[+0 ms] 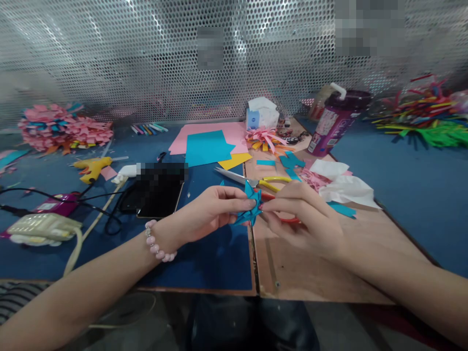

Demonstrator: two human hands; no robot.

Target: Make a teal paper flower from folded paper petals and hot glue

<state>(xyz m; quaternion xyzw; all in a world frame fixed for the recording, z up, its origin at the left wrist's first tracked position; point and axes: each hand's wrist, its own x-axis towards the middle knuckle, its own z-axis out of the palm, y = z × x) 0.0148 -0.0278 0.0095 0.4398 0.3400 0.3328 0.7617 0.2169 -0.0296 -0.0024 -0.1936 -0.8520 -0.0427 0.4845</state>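
A folded blue paper piece (252,210) with pointed tips is up in front of me, above the seam between the blue and wooden tabletops. My left hand (219,209) pinches it between thumb and fingers. From the right, my right hand (307,217) has its fingertips pressed together at the paper's edge; they seem to pinch it. Scissors (270,183) with yellow and red handles lie just behind my hands, the red handle partly hidden by my right hand. Blue (206,146) and pink (179,138) paper sheets lie farther back.
At left are a phone (163,190), a yellow glue gun (94,169), a power strip (44,228) and cables. A purple cup (338,122) stands back right, near tissues (347,189) and paper scraps. A perforated metal panel (146,58) rises behind.
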